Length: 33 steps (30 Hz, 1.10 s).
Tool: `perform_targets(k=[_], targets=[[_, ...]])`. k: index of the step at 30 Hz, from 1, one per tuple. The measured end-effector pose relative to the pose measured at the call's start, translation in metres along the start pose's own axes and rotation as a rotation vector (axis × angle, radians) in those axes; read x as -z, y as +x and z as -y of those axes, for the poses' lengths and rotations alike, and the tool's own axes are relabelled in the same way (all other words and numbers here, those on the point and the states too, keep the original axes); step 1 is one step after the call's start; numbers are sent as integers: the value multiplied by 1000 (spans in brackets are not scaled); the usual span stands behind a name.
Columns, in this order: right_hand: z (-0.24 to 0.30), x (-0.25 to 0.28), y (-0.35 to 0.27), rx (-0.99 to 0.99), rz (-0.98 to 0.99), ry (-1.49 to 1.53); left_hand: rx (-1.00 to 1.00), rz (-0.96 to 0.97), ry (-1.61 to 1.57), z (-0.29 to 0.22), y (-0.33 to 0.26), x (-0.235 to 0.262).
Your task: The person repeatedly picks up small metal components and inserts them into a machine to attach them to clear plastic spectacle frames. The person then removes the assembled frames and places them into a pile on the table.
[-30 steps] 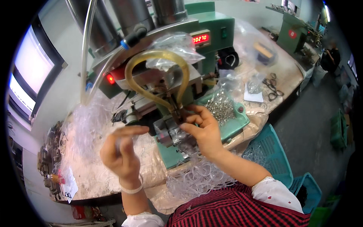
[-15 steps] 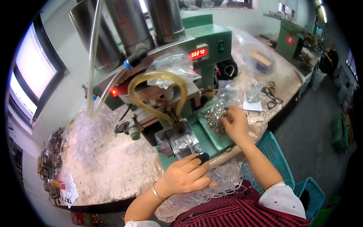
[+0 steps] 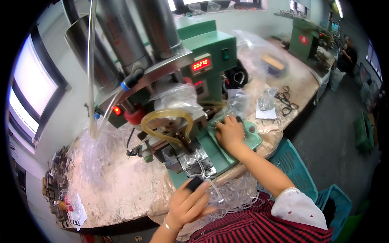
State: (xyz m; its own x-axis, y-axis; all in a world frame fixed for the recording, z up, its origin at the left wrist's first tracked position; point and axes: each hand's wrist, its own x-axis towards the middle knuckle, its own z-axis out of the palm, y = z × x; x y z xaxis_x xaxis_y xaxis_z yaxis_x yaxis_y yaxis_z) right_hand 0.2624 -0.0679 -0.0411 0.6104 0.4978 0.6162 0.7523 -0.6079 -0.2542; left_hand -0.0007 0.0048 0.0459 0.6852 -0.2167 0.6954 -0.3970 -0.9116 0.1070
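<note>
Nearest, the left hand [image 3: 187, 205] sits at the table's front edge, just in front of the green press machine [image 3: 202, 52] — fingers loosely curled, thumb and forefinger narrowed around a small black piece [image 3: 195, 183] at the fingertips; whether it is truly pinched or only resting there I cannot tell for sure. Touching or just past that piece, a clear eyeglass frame [image 3: 197, 166] lies on the machine's clamp block, below the yellow hose loop [image 3: 167, 123]. Risk, as a judgement: the left fingertips are close to the clamp under the press head, so a stroke while they linger could nip them; the light grip could also let the black piece slip into the tangle of clear plastic frames [image 3: 239, 194] at the front edge. Farther in, the right hand [image 3: 229, 132] lies flat and spread on the machine's green base tray [image 3: 253, 139], palm down, holding nothing visible, beside two buttons — a careless press there could be what sets off the stroke. A crinkled plastic bag [image 3: 178, 97] hangs near the hose and might snag. Right of the machine lie dark glasses frames [image 3: 287, 100] on the table [image 3: 121, 190]; far behind stands a second green machine [image 3: 306, 38].
</note>
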Motion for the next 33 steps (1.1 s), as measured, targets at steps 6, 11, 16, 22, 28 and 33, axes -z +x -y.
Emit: perform_targets(k=[6, 11, 16, 22, 28, 33], targets=[[-36, 31, -36, -459, -33, 954, 1004, -839, 87, 51, -125, 66], [-19, 21, -20, -524, 25, 1177, 1087, -809, -191, 109, -114, 119], [12, 33, -15, -471, 130, 873, 791, -188, 333, 153, -78, 44], [-36, 51, -71, -406, -40, 566, 1301, 27, 691, 208, -97, -44], [-1, 103, -54, -235, 70, 795, 1238, -253, 472, 183, -91, -15], [64, 77, -13, -165, 55, 1079, 1262, -552, -126, 157, -97, -2]])
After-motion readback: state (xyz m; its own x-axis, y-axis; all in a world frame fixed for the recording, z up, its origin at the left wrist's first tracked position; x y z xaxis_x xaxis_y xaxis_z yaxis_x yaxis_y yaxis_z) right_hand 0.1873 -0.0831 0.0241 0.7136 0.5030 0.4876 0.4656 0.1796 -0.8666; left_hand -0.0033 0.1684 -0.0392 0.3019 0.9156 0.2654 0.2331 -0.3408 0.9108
